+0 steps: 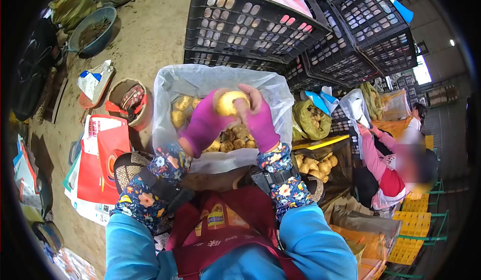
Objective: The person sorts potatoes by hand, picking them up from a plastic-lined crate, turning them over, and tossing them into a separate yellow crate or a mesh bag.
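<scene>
Both my hands are raised over a plastic-lined crate (168,82) and wear magenta gloves that leave the fingers bare. A yellow potato (229,103) is held between them. My left hand (207,117) wraps around its left side, with its fingers mostly hidden behind the potato. On the other side, my right hand (257,113) has its thumb and fingers closed against the potato's surface. Below, several loose potatoes (228,140) lie in the crate, some cleaner and yellower than others; my forearms and gloves cover part of them.
Stacked black crates (245,22) rise behind the lined crate. At right are a sack (311,119), a pile of potatoes (318,167) and a co-worker in pink sleeves (376,154). On the left stand a bucket (143,117), a red bag (107,154) and a blue basin (95,29).
</scene>
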Tool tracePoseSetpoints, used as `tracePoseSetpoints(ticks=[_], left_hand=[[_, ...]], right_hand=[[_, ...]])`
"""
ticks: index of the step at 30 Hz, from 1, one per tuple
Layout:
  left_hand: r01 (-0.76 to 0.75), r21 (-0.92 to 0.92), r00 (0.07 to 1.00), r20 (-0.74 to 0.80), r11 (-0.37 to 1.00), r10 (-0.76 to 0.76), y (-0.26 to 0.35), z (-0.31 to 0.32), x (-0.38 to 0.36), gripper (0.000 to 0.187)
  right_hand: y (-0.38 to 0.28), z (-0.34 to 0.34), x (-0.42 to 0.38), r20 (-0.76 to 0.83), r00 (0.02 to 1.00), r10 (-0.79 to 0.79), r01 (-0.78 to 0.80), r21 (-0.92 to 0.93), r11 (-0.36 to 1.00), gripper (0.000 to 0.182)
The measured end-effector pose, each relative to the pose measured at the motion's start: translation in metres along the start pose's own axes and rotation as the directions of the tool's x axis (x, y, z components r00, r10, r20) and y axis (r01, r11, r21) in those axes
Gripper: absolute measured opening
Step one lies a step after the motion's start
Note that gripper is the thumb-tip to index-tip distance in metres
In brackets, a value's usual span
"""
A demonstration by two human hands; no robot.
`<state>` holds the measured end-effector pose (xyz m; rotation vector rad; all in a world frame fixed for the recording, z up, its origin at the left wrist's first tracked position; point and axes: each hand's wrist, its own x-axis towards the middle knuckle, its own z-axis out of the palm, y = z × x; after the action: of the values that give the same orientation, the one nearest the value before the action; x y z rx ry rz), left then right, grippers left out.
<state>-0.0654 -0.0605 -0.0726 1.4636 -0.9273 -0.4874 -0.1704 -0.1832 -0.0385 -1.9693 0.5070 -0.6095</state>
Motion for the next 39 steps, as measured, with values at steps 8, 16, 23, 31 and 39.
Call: tracePoseSetpoints(ticks=[8, 16, 23, 31, 39], left_hand=[[0.018, 0.09, 0.999, 0.03, 0.996, -0.021, -0.001, -0.009, 0.001, 0.067], [0.423, -0.497, 0.901, 0.145, 0.758, -0.408, 0.04, -0.028, 0.011, 0.047], [0.093, -0.223, 0.973, -0.187, 0.97, -0.136, 0.023, -0.042, 0.008, 0.025], [0.209, -0.416, 0.91, -0.249, 0.885, -0.332, 0.035, -0.059, 0.022, 0.036], [0.349, -0.641, 0.795, -0.182, 0.683, -0.578, 0.049, -0.058, 0.038, 0.039]], right_hand=[[0.036, 0.0, 0.01, 0.003, 0.989, -0.148, 0.146, -0.158, 0.977, 0.036], [0.005, -0.009, 0.011, 0.238, 0.943, 0.232, -0.286, 0.228, 0.931, 0.032], [0.081, 0.018, 0.034, 0.57, 0.761, 0.311, -0.459, 0.133, 0.879, 0.048], [0.256, 0.117, -0.006, 0.887, 0.166, 0.43, 0.673, -0.421, 0.608, 0.076], [0.286, 0.104, -0.017, 0.709, 0.456, 0.537, 0.276, -0.687, 0.672, 0.077]])
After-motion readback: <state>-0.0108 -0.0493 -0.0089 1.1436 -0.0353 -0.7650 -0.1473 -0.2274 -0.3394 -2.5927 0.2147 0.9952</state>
